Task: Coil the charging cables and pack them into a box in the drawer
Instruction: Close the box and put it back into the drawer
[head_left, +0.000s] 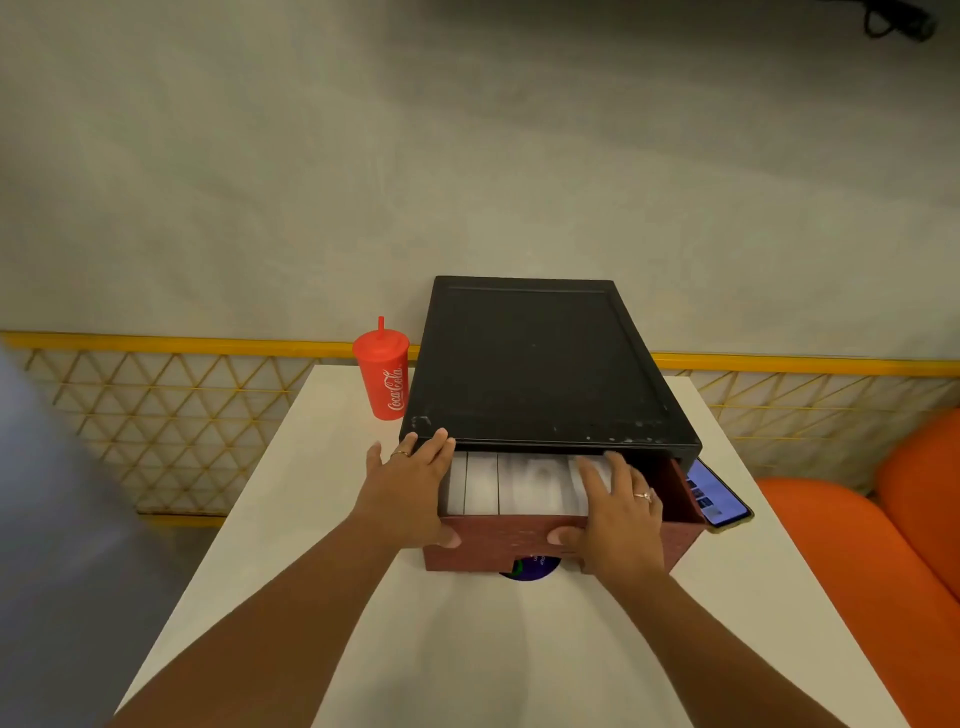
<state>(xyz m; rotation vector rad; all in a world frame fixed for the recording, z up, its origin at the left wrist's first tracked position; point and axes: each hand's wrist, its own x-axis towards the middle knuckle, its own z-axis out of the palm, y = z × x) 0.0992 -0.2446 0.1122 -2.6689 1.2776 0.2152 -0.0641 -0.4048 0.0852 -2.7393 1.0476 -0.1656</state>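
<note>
Seeing red cup (383, 379) standing just left of black case (540, 364) on white table (467, 649). Lit phone (719, 493) poking out at case's right, orange seat (857, 561) beyond. Maroon drawer (498, 540) sitting partly out, white box (524, 488) lying inside. Left hand (410, 493) lying flat, fingertips touching case lip, thumb pressing drawer front. Right hand (621, 519) clasping drawer front, fingers covering box. Not seeing cables.
</note>
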